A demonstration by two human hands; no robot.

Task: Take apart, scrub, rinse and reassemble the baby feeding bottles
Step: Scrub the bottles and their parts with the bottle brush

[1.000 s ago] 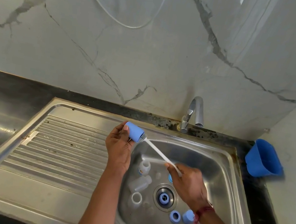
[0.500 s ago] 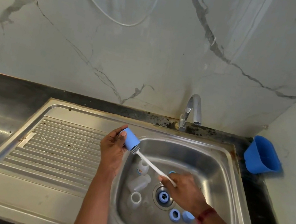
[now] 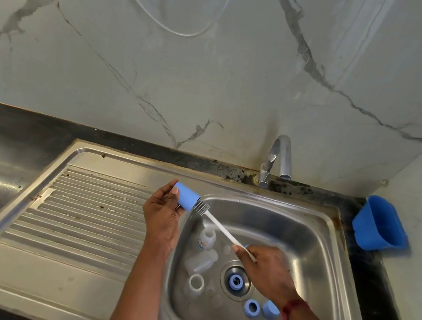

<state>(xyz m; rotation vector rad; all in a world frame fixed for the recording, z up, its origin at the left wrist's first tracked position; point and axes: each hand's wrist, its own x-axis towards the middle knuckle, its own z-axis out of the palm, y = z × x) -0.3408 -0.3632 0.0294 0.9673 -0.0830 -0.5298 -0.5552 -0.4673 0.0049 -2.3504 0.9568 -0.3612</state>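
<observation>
While your left hand (image 3: pixel 161 218) curls its fingers round the blue cap (image 3: pixel 186 197) at the sink's (image 3: pixel 314 246) 10 o'clock rim, your right hand (image 3: pixel 267 272) pinches the white brush (image 3: pixel 221 228) by its handle, bristles at the cap's mouth. In the basin lie clear bottles (image 3: pixel 201 264), one with a print too small to read, and blue rings (image 3: pixel 252 308).
</observation>
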